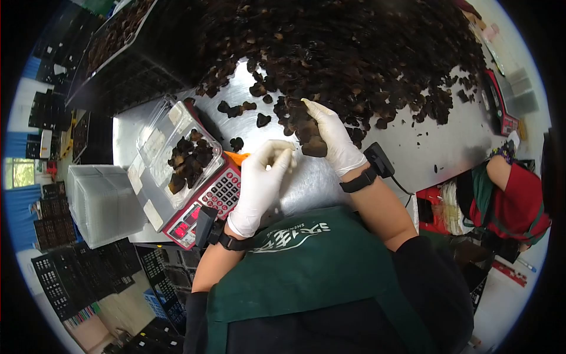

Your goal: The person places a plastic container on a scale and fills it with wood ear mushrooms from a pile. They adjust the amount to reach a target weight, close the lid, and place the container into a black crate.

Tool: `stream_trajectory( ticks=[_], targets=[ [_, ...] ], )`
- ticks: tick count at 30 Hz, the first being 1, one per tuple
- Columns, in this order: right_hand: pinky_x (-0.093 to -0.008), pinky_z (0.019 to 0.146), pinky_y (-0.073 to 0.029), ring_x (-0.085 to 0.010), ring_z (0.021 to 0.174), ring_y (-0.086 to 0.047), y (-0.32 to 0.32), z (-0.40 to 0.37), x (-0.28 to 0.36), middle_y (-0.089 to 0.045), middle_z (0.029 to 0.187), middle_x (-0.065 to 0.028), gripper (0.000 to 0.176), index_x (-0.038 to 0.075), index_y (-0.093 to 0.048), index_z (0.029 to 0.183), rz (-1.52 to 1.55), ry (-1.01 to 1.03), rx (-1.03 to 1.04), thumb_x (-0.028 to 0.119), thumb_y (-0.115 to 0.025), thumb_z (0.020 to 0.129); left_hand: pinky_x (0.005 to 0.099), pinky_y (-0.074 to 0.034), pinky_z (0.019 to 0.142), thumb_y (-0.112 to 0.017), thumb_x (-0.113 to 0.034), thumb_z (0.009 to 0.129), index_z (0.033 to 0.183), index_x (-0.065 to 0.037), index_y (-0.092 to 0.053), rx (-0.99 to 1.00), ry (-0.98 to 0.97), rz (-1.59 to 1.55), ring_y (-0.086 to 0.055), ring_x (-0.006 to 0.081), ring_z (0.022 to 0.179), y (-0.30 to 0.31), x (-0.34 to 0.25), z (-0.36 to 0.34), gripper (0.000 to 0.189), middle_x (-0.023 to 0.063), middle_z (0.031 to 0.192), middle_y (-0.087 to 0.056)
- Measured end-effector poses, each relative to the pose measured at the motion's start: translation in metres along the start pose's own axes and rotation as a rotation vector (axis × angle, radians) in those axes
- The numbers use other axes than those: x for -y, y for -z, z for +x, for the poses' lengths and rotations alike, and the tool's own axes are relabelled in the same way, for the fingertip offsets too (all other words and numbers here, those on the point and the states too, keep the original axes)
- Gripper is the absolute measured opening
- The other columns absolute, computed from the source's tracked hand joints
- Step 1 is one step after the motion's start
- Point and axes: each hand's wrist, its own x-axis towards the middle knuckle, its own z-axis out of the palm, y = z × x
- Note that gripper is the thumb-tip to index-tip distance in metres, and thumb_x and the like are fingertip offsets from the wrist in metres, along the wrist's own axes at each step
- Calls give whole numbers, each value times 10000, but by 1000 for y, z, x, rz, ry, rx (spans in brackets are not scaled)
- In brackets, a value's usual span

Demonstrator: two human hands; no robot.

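Note:
My right hand (333, 134), in a white glove, is closed on several dark brown wood ear mushrooms (312, 146), at the near edge of the heap. To its left, my gloved left hand (262, 184) has its fingers curled together over the metal table; whatever may be between them I cannot make out. Beside that hand a red digital scale (221, 192) carries a clear plastic box (154, 154) with wood ear mushrooms (191, 159) inside. A few loose pieces (263, 120) lie between the scale and the heap. Something orange (237, 158) shows behind my left wrist.
A large heap of wood ear mushrooms (354, 53) covers the far table (407, 138). At the upper left stands a black crate (141, 65). Stacked clear containers (103, 203) stand left of the scale. Another red scale (501, 109) and a person in red (516, 197) are at the right.

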Motion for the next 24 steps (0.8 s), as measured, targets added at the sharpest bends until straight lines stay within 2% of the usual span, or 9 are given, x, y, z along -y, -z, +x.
stream_trajectory(
  ticks=[2,5,9,10,11,16,19,21,24],
  targets=[
    [-233,566,-523,-104,665,-656,-4,5,-4,-689,879,-11,216,50,-686,1056,-2,-15,38,245,-632,983,176,-428,621,-660,-82,936,1118,6,-615,-52,35,110,-544,31,675,0,6,-3,206,-8,783,-636],
    [-236,560,-525,-98,657,-651,-21,2,-8,-691,885,-17,214,44,-687,1043,-115,9,48,242,-633,983,183,-423,606,-674,-94,933,1090,21,-622,-186,13,-55,-513,29,630,-5,3,9,201,-44,715,-596],
    [-244,707,-535,-102,778,-653,-26,2,-16,-704,939,-25,223,34,-694,1094,-143,68,91,207,-646,962,180,-366,555,-688,-154,942,998,-18,-635,-168,159,-240,-476,12,608,1,7,16,157,-55,683,-562],
    [-253,765,-527,-114,825,-650,-29,-2,-9,-707,953,-32,247,34,-699,1111,-119,-9,1,213,-650,950,183,-346,546,-666,-179,959,954,-57,-632,-136,116,-333,-460,12,600,3,4,13,126,-50,686,-565],
    [-268,745,-537,-129,793,-660,-25,3,-9,-711,942,-44,244,39,-706,1082,-81,-48,-58,234,-648,947,192,-358,584,-635,-202,983,1061,-29,-652,-100,107,-352,-484,29,624,9,9,11,191,-50,729,-586],
    [-324,697,-577,-177,738,-684,-11,10,-2,-716,867,-67,229,49,-695,1015,106,-136,-30,262,-640,952,185,-351,590,-601,-195,1000,1126,-21,-641,-119,193,-553,-465,32,658,16,6,0,219,-32,770,-566],
    [-357,686,-589,-208,739,-688,-3,9,6,-711,858,-85,238,46,-682,1004,175,-136,-5,274,-635,956,183,-358,594,-600,-201,1001,1102,-25,-640,-145,165,-487,-467,34,655,13,0,-6,207,-38,764,-557],
    [-379,679,-594,-233,742,-689,9,14,5,-705,856,-101,248,43,-671,1004,208,-133,5,284,-630,961,182,-366,600,-617,-202,992,1038,-36,-636,-195,29,-417,-480,33,655,6,-13,-6,174,-36,756,-560],
    [-394,692,-587,-263,771,-688,24,7,6,-691,868,-113,261,45,-654,1030,256,-128,121,294,-600,977,207,-429,601,-620,-111,980,1088,-4,-640,-191,-99,-304,-536,44,654,-20,-53,-4,153,-12,786,-617]
  ],
)
